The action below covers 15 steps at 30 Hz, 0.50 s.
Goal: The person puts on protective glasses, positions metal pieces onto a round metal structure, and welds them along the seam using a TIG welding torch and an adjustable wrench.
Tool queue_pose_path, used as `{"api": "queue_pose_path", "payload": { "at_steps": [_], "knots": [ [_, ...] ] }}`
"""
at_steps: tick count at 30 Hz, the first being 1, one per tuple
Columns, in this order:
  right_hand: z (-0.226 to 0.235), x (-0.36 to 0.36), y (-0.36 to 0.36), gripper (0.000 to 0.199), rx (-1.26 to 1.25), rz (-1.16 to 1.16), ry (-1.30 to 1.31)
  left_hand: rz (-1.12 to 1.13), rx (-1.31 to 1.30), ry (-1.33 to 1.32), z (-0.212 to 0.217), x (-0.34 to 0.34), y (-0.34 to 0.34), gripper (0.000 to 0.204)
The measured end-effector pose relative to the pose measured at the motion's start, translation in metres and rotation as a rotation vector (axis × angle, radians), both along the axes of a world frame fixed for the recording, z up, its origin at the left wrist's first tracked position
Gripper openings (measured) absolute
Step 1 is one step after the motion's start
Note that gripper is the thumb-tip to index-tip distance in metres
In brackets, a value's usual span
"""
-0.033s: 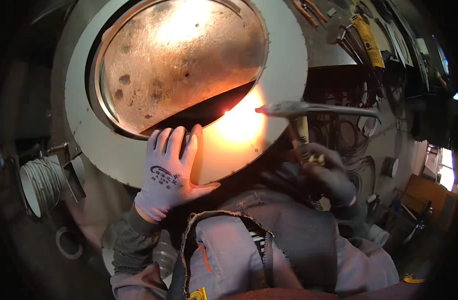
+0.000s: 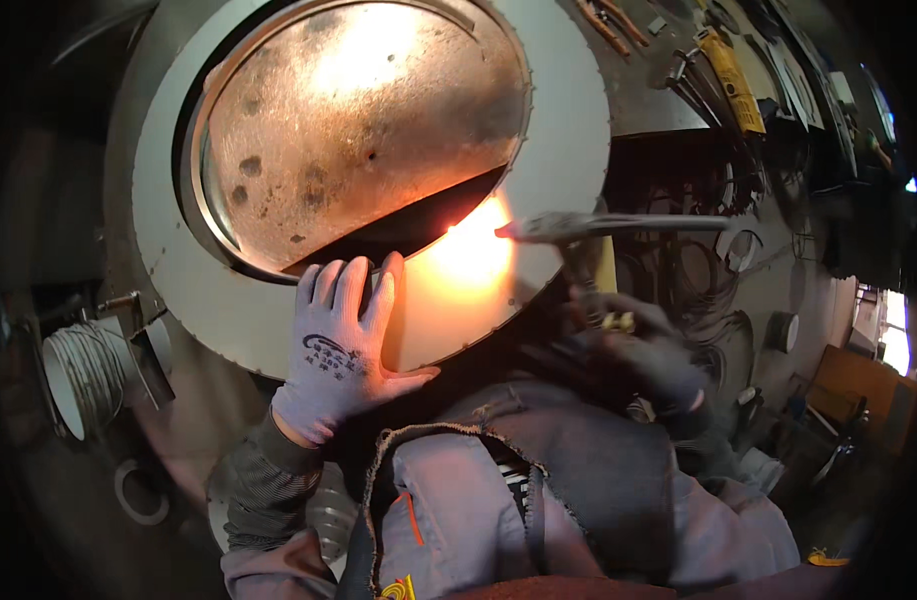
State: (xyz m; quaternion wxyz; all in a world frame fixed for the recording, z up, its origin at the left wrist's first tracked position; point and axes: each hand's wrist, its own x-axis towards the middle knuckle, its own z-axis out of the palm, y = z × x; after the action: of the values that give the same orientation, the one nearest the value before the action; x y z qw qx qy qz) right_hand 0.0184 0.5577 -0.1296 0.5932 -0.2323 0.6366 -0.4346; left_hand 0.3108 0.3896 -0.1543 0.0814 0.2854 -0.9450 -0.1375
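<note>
A broad pale ring surrounds a dull metal disc, with a dark gap along the disc's lower edge. My left hand, in a light glove, rests on the near part of the ring. Its fingers are stretched out, with their tips at the inner edge. Closed and blurred, my gloved right hand grips the handle of a long grey hammer-shaped tool. The tool lies crosswise above the ring's right side. Its narrow dark tip points left at a bright orange-white glow by the inner edge. Whether tip and ring touch, I cannot tell.
A reel of pale cord stands at the left. A yellow tool lies at the upper right, and copper-coloured rods lie left of it. Coiled cables hang beyond my right hand. A brown board stands far right.
The hammer-shaped tool has shifted slightly left and down, and its outer end sits a little higher. My right hand has moved slightly with it. My left hand stays on the ring.
</note>
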Motion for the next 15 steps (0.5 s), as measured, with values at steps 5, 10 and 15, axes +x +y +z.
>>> {"api": "queue_pose_path", "payload": {
  "at_steps": [5,10,15],
  "knots": [
    [-0.006,0.046,-0.024,0.035,0.033,0.108,-0.367,-0.176,0.038,-0.121,0.014,0.038,-0.031,0.114],
    [-0.006,0.066,-0.035,0.035,-0.09,0.175,-0.199,-0.129,-0.051,-0.262,0.024,0.108,-0.105,0.082],
    [-0.003,0.027,-0.045,0.028,-0.148,-0.239,-0.404,0.005,-0.054,-0.073,0.006,0.089,-0.066,0.089]
  ]
}}
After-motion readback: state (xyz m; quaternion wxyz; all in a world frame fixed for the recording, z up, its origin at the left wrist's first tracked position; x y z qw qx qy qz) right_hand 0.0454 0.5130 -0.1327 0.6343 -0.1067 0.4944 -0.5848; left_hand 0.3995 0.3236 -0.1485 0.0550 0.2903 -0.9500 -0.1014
